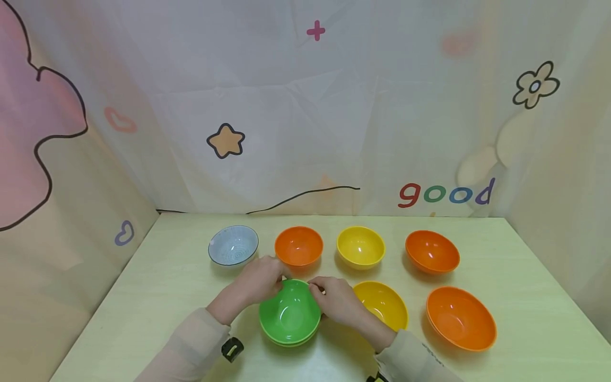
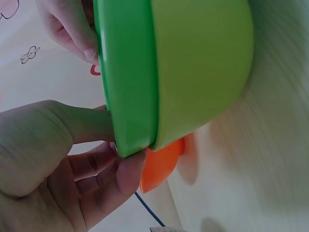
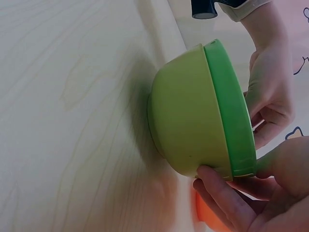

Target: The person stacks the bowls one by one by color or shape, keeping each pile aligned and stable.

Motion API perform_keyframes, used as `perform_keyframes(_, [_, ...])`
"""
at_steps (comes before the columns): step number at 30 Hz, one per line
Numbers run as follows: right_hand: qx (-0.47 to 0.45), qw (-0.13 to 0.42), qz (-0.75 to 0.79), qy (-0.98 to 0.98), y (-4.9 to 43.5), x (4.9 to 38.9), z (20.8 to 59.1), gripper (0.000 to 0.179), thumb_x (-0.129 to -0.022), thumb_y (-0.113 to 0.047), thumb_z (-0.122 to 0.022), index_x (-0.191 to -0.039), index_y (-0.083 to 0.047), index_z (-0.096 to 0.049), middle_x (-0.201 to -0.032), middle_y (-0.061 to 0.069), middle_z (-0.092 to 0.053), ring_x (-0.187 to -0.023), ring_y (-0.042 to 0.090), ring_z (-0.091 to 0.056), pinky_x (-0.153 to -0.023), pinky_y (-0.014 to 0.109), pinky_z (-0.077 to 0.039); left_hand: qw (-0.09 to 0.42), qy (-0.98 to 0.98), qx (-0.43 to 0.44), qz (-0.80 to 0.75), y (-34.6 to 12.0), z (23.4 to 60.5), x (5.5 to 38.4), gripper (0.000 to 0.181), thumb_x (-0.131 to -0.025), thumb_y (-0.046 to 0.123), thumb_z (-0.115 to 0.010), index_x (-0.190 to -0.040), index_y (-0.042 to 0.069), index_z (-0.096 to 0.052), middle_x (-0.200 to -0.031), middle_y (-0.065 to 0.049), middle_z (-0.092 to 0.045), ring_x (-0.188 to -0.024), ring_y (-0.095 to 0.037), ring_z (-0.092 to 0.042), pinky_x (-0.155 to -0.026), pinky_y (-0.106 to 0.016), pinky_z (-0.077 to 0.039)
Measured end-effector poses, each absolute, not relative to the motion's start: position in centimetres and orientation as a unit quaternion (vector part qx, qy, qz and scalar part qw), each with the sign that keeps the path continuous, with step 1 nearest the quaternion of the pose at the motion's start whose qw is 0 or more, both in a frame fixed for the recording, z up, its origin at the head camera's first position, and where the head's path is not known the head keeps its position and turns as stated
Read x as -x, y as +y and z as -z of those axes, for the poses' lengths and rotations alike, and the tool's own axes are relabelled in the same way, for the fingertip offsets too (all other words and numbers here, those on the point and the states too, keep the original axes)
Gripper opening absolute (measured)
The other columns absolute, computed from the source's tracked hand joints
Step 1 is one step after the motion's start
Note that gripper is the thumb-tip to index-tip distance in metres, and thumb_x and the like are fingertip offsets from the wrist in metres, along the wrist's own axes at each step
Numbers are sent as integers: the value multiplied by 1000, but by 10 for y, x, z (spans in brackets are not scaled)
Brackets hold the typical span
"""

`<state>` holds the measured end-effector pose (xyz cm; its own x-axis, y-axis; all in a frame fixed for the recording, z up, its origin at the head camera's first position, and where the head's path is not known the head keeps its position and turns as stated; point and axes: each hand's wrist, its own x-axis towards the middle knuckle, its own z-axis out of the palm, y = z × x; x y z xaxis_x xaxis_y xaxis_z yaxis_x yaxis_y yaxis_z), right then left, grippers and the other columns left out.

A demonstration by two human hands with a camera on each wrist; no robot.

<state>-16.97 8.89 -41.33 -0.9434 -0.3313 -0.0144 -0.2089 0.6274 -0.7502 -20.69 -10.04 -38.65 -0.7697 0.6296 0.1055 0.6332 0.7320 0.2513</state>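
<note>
A bright green bowl [image 1: 290, 313] sits inside a lighter, yellowish-green bowl [image 3: 186, 111], both upright over the table near its front. At the far left part of the rim, my left hand [image 1: 261, 278] pinches the bright green bowl, thumb at the rim and fingers under its edge, as the left wrist view shows. My right hand [image 1: 336, 300] grips the far right side. In the right wrist view its thumb is at the upper bowl's rim, and its fingertips [image 3: 212, 181] touch the lower bowl's outside. The bowl interiors are hidden in both wrist views.
Behind stand a grey-blue bowl [image 1: 233, 245], an orange bowl [image 1: 298, 246], a yellow bowl [image 1: 360, 248] and a darker orange bowl [image 1: 431, 252]. A deeper yellow bowl [image 1: 382, 305], partly behind my right hand, and a large orange bowl [image 1: 461, 318] stand to the right.
</note>
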Motion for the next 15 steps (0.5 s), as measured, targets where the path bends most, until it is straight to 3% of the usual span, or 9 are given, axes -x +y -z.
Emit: perform_keyframes(15, [154,67,401,900,89,169,413,24,-93,-12,-49,-104,0,-66,-86,7,-67,-59,7,-55,-48,18,-48,6,-934,330,138,-100,387,206,27,-73,-6,-61,-82,16,-75,-67,6,-61,-57,-9,-43,-47,-18,-36])
